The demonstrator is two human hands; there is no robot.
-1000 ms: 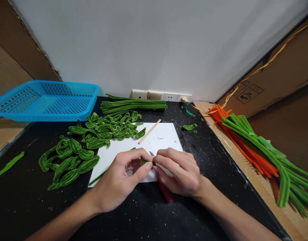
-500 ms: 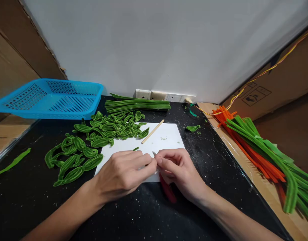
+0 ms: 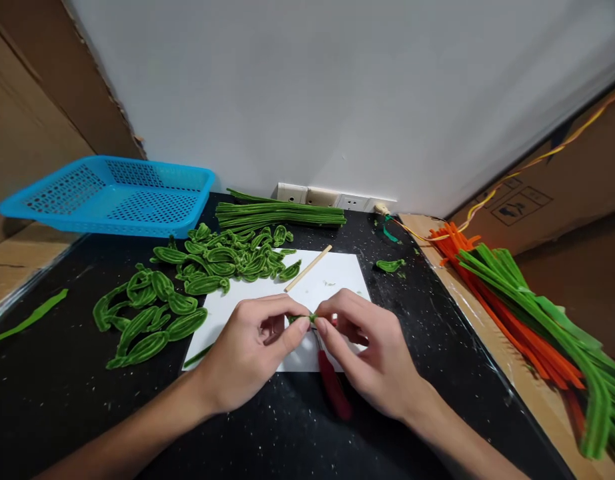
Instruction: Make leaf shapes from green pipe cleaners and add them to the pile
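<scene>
Two hands, one small green chenille piece (image 3: pixel 313 318). Fingers of the left hand (image 3: pixel 260 350) and right hand (image 3: pixel 370 347) were closed on it, fingertip to fingertip, at lower centre of frame, above one smooth white sheet (image 3: pixel 347 270). One red-handled tool (image 3: pixel 333 388) lay below the fingertips, handle overlapping the sheet's lower edge; metal end partly hidden.

On the sheet: one thin, straight wooden stick (image 3: pixel 308 269), slanted; one green strand (image 3: pixel 197 357), lower left, partly covered.

Left of centre: fuzzy, looped leaf shapes (image 3: pixel 221 261), overlapping; exact count not possible. One lone leaf shape (image 3: pixel 390 265), right of the sheet on the speckled black tabletop (image 3: pixel 227 440).

Upper left: one blue perforated plastic basket (image 3: pixel 155 203). Beside it: one dark green stem bundle (image 3: pixel 282 214). Right: one orange bundle (image 3: pixel 512 327), one brighter green bundle (image 3: pixel 527 307). Far left: one flat green strip (image 3: pixel 32 319).
</scene>
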